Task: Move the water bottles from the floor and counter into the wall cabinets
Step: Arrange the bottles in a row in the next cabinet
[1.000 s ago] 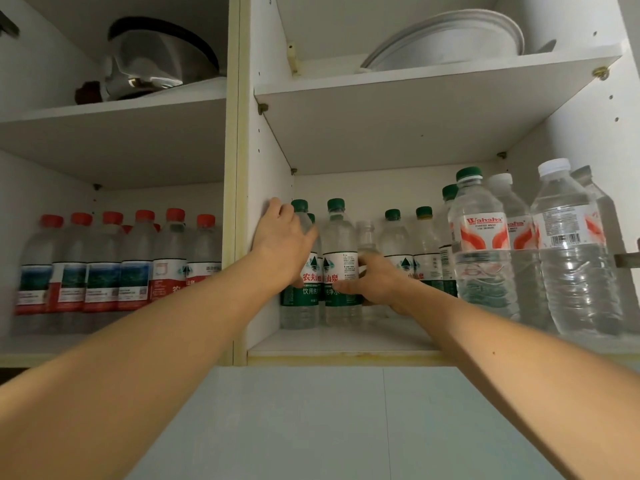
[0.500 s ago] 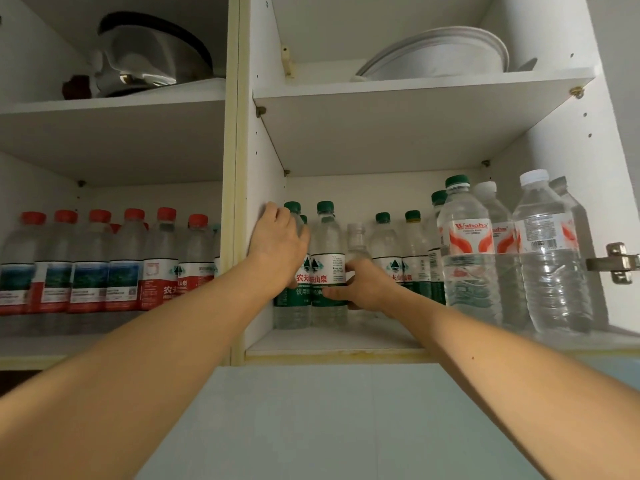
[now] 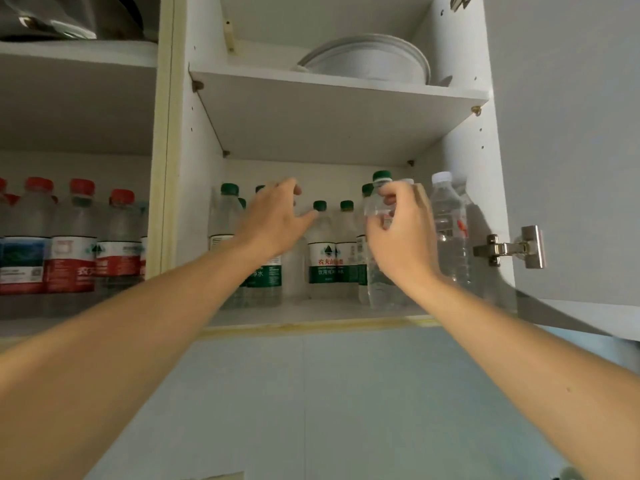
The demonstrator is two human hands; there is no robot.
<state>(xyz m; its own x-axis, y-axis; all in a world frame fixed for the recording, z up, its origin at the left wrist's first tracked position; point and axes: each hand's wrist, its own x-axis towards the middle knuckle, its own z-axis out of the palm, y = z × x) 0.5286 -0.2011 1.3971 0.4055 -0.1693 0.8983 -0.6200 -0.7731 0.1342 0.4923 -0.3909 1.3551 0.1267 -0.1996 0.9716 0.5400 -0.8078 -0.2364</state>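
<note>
Several green-capped water bottles [image 3: 325, 251] stand on the lower shelf [image 3: 311, 311] of the right wall cabinet. Taller clear bottles, one with a green cap [image 3: 379, 271] and one with a white cap [image 3: 448, 230], stand at its right end. Red-capped bottles [image 3: 74, 244] fill the left cabinet's lower shelf. My left hand [image 3: 273, 220] hovers in front of the green-capped bottles with relaxed fingers, holding nothing. My right hand [image 3: 398, 233] is raised before the tall green-capped bottle, fingers loosely curled; I cannot tell whether it touches the bottle.
White plates [image 3: 370, 60] lie on the right cabinet's upper shelf. A metal pot [image 3: 69, 19] sits on the left upper shelf. The open cabinet door [image 3: 571, 133] with its hinge [image 3: 509, 247] hangs at right. Pale tiled wall [image 3: 311, 403] lies below.
Both hands have let go of the green-capped bottles at the shelf's left and pulled back and rightward. The view has swung right, bringing the open door in.
</note>
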